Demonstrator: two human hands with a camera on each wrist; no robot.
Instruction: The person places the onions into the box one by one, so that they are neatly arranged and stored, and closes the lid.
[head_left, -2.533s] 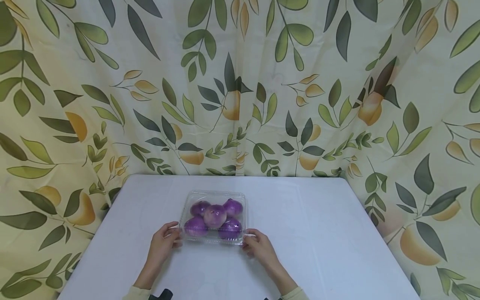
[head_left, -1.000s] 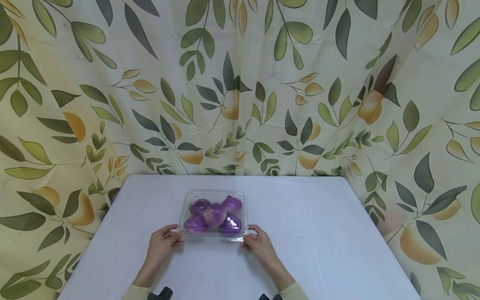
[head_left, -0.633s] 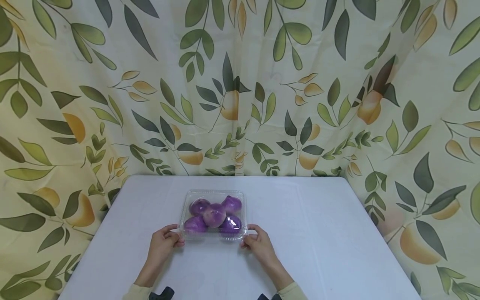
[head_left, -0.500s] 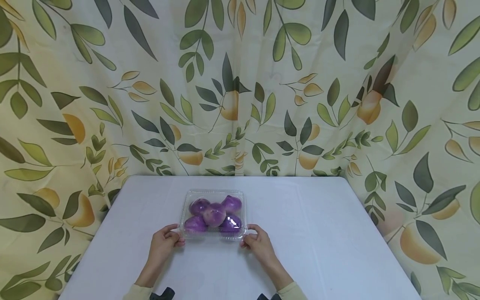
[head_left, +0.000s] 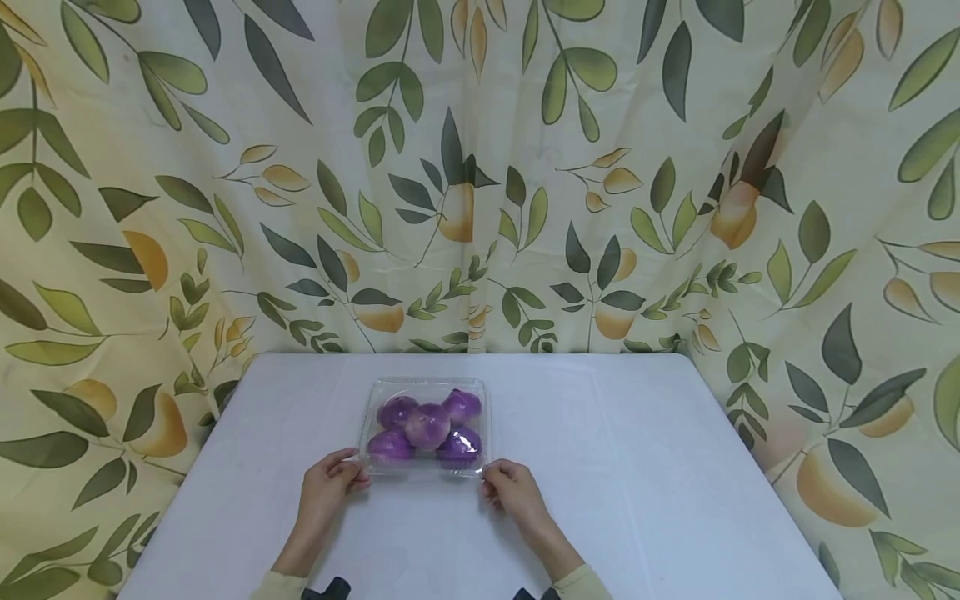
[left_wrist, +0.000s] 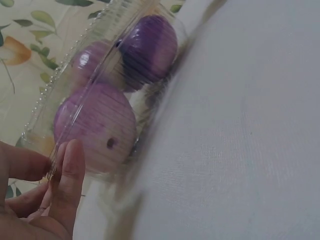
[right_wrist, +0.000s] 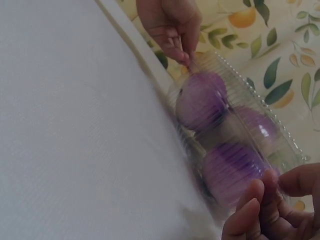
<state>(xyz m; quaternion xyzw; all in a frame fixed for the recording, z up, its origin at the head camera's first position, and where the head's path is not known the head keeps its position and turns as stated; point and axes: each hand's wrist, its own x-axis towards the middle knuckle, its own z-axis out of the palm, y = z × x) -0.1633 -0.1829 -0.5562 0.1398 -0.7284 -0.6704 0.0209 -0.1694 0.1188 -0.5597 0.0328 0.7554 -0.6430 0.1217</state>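
A clear plastic clamshell box (head_left: 427,472) sits on the white table, its lid down over several purple onion-like round things (head_left: 427,427). In the left wrist view, one of these round things (left_wrist: 95,125) has a small dark hole in its side. My left hand (head_left: 324,490) pinches the rim at the box's front left corner between thumb and fingers. At the front right corner, my right hand (head_left: 517,496) pinches the rim too, its fingertips (right_wrist: 270,180) right at the plastic edge. The ribbed side wall of the box (right_wrist: 240,115) faces me between both hands.
The white-covered table (head_left: 637,467) reaches around the box on every side, widest to the right. A leaf-and-fruit patterned curtain (head_left: 525,183) hangs behind the table and along both sides. Dark wrist straps show by both sleeves.
The right index finger has drawn back from the box's right side to its front corner. The left hand and the box stay nearly in place.
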